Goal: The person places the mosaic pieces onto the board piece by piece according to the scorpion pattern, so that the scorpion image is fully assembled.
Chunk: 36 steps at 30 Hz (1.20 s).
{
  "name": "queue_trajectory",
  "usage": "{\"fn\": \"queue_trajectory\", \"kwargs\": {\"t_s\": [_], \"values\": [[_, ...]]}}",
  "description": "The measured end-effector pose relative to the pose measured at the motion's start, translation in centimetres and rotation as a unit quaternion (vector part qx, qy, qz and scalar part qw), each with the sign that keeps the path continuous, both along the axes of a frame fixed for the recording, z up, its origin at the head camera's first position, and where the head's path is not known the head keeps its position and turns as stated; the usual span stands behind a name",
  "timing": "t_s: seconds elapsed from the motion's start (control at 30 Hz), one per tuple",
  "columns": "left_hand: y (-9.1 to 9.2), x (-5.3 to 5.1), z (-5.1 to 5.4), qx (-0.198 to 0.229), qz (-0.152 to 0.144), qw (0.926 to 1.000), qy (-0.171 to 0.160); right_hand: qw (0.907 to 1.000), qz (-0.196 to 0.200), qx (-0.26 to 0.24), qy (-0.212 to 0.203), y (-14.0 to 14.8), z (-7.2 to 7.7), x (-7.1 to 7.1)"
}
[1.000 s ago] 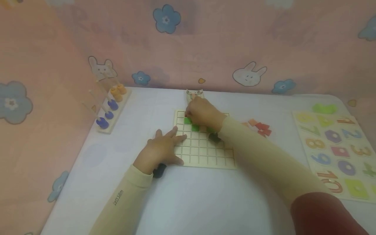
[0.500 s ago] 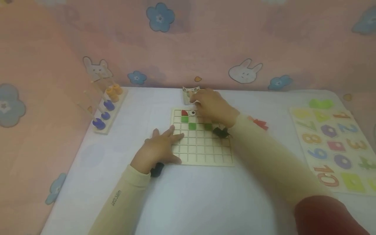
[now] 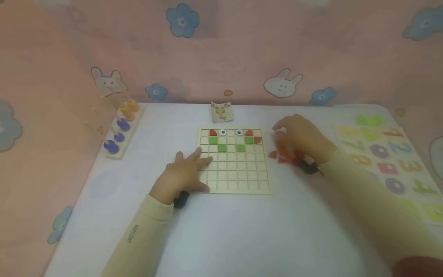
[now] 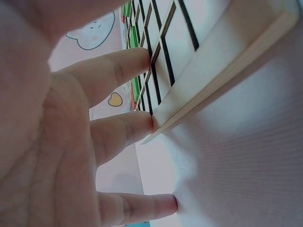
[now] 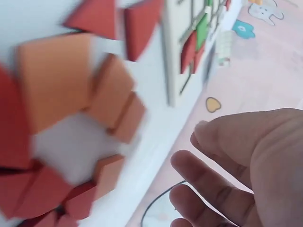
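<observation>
A pale gridded board (image 3: 235, 177) lies on the white table. Near its far edge sit green square tiles (image 3: 222, 148), red quarter-round tiles (image 3: 213, 132) and two eye tiles (image 3: 222, 132). My left hand (image 3: 181, 175) is spread at the board's left side; in the left wrist view two fingertips touch its edge and another finger reaches the table. Right of the board my right hand (image 3: 301, 136) hovers over loose tiles, fingers loosely bent, nothing between them. The right wrist view shows those orange tiles (image 5: 57, 80) and red tiles (image 5: 42, 191) scattered below and apart from the fingers.
Behind the board stands a small curled picture card (image 3: 222, 112). At the far left is a peg stand (image 3: 117, 146) with blue and orange rings. A number-and-shape puzzle board (image 3: 384, 154) lies at the right, with a green piece (image 3: 369, 120) beyond it.
My right hand has left the board's far edge and the picture card and moved right, over the loose tiles. Both eye tiles are now uncovered. The left hand has stayed at the board.
</observation>
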<state>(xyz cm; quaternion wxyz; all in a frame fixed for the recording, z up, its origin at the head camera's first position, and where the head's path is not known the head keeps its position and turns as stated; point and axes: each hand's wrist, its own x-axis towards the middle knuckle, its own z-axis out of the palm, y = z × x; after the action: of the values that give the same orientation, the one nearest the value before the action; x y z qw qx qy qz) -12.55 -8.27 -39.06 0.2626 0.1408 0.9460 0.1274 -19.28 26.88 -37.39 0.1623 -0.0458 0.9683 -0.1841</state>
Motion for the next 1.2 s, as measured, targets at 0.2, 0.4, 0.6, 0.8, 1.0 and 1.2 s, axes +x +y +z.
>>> {"fn": "queue_trajectory", "kwargs": {"t_s": [0.2, 0.4, 0.6, 0.8, 1.0, 1.2], "values": [[-0.1, 0.0, -0.2, 0.007, 0.002, 1.0000, 0.003, 0.9950, 0.058, 0.068, -0.046, 1.1, -1.1, 1.2], [-0.2, -0.1, -0.4, 0.009, 0.006, 0.9999, 0.001, 0.9922, 0.091, 0.084, 0.008, 1.3, -2.3, 1.5], [-0.1, -0.2, -0.5, 0.009, 0.007, 0.9999, -0.003, 0.9751, 0.141, 0.136, 0.103, 1.3, -3.0, 1.1], [0.0, -0.1, -0.4, 0.009, 0.006, 0.9999, 0.000, 0.9751, 0.137, 0.152, 0.085, 1.4, -3.5, 0.1], [0.0, -0.1, -0.3, 0.012, 0.007, 0.9999, -0.002, 0.9687, 0.156, 0.146, 0.126, 0.8, -2.6, 0.2], [-0.1, -0.1, -0.3, 0.010, 0.007, 0.9999, -0.003, 0.9848, 0.132, 0.025, 0.110, -3.7, -1.2, 0.1]]}}
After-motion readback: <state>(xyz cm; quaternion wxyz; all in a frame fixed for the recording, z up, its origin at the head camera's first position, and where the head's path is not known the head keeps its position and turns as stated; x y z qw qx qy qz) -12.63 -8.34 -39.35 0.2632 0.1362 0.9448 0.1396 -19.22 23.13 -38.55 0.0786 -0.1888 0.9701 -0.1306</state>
